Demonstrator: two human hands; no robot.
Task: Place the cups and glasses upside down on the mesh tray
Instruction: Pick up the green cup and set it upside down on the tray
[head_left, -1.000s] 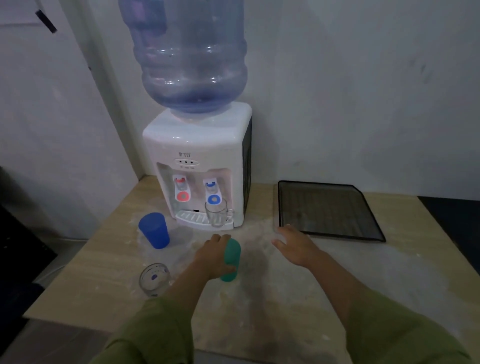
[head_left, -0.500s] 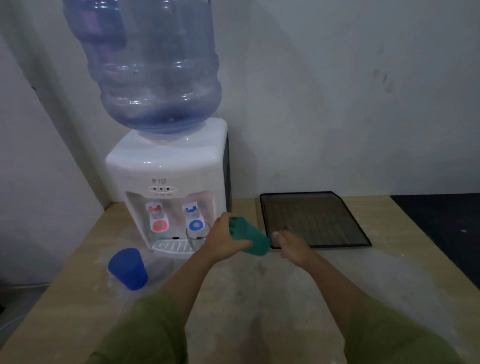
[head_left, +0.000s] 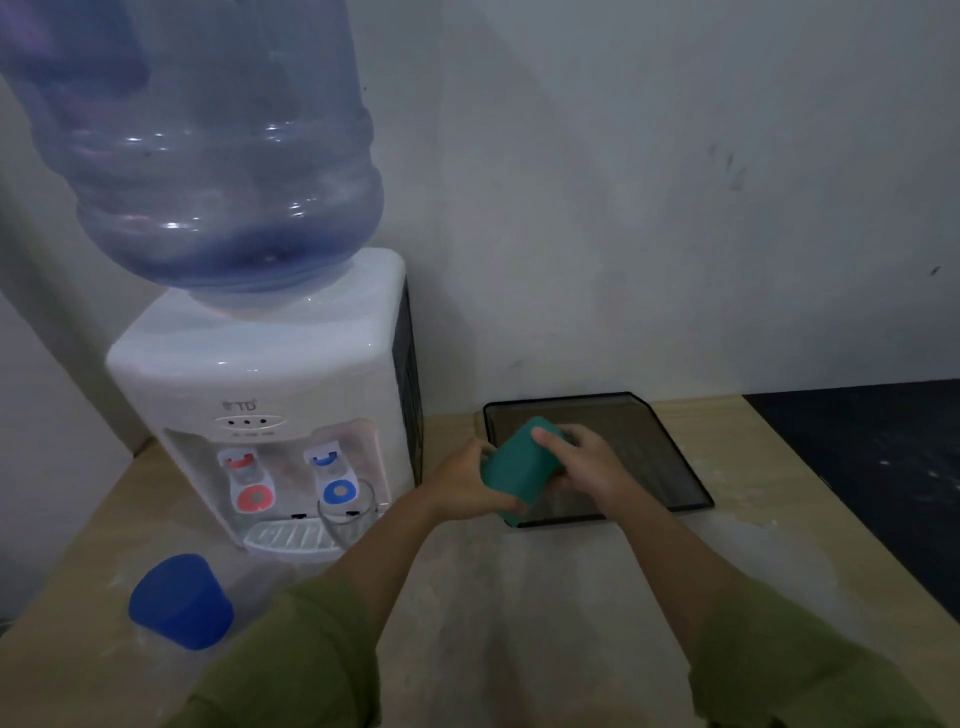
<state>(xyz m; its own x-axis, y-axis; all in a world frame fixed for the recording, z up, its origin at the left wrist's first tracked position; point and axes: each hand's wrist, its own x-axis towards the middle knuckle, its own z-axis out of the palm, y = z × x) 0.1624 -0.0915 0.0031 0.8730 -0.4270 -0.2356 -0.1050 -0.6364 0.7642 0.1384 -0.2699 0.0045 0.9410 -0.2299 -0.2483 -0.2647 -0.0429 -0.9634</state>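
Observation:
I hold a green plastic cup (head_left: 519, 465) tilted over the near left corner of the black mesh tray (head_left: 654, 431). My left hand (head_left: 467, 486) grips its lower end and my right hand (head_left: 582, 460) wraps its upper end. A blue plastic cup (head_left: 179, 600) stands on the table at the lower left. A clear glass mug (head_left: 347, 514) sits on the dispenser's drip tray under the blue tap. The tray holds no cups.
A white water dispenser (head_left: 260, 395) with a large blue bottle (head_left: 208, 140) stands at the left against the wall. The wooden table (head_left: 519, 597) runs to a dark surface (head_left: 872, 457) at the right. Green sleeves cover both forearms.
The green cup was lifted off the table by my left hand and carried right to the tray. My right hand has taken hold of it too. The view has shifted closer.

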